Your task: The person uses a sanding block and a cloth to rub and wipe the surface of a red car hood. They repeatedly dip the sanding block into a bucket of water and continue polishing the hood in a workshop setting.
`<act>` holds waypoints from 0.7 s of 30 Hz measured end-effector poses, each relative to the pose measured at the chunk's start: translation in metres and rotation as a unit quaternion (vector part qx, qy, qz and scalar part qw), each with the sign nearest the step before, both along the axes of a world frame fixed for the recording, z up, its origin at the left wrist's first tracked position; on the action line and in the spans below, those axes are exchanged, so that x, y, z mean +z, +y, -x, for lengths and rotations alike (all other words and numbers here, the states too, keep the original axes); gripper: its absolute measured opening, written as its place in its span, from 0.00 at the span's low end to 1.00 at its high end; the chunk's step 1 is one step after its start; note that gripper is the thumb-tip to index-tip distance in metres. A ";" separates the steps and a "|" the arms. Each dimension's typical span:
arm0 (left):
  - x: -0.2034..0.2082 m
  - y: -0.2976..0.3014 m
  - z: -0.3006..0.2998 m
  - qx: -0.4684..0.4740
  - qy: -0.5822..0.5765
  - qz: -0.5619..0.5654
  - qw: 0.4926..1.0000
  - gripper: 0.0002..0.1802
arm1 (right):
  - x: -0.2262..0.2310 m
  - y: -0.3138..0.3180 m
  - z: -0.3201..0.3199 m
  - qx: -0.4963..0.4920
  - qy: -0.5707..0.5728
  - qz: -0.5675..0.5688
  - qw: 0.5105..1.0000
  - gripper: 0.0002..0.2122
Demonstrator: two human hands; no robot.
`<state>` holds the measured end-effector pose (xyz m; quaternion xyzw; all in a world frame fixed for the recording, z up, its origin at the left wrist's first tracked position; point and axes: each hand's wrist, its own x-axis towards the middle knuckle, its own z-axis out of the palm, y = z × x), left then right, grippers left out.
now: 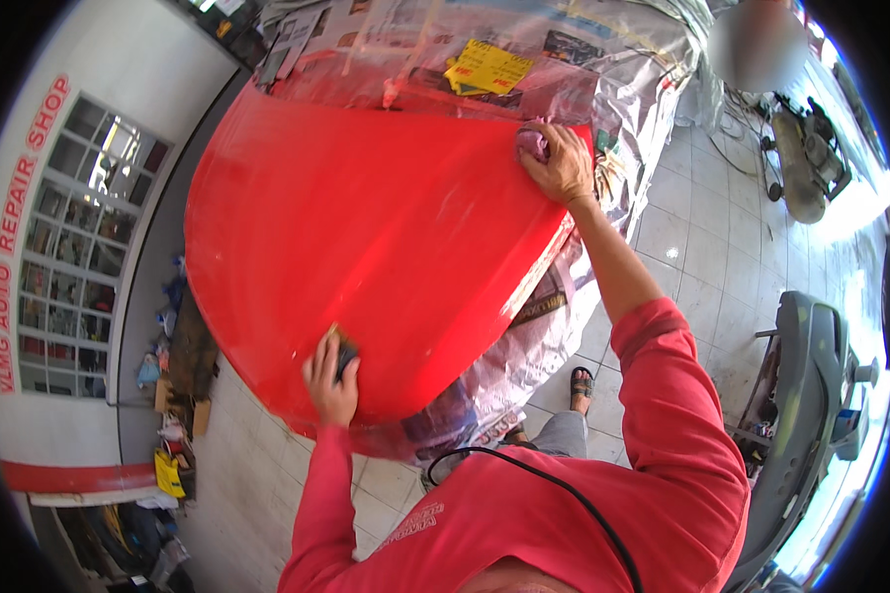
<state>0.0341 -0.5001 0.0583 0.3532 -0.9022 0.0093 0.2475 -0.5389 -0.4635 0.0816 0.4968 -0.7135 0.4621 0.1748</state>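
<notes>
A glossy red car hood spreads out before me, its edges bordered by newspaper masking. My left hand is closed around a small dark block, which looks like a sanding block with a yellowish edge. It presses on the hood's near left part. At the far right corner, my right hand grips a bunched pinkish-purple cloth against the red surface. Fingers cover part of both held things.
Yellow printed sheets lie on the masking beyond the hood. At right are a compressor tank and a loose dark grey bumper on the tiled floor. A wall with a paned window and clutter stand left.
</notes>
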 end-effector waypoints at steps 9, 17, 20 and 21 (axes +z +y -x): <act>0.050 -0.088 0.355 -0.140 -0.021 0.041 0.989 0.30 | -0.009 -0.009 -0.013 -0.026 -0.074 0.048 0.996 0.21; 0.022 -0.037 0.200 -0.189 -0.003 0.032 0.981 0.33 | -0.012 0.003 0.034 -0.021 -0.042 0.032 0.998 0.20; 0.010 0.022 0.058 -0.069 -0.015 -0.005 0.997 0.31 | -0.011 0.003 0.031 -0.033 -0.034 0.061 0.997 0.19; 0.000 0.030 0.038 -0.037 -0.007 -0.001 0.999 0.31 | -0.011 0.006 0.034 -0.030 -0.041 0.056 0.997 0.19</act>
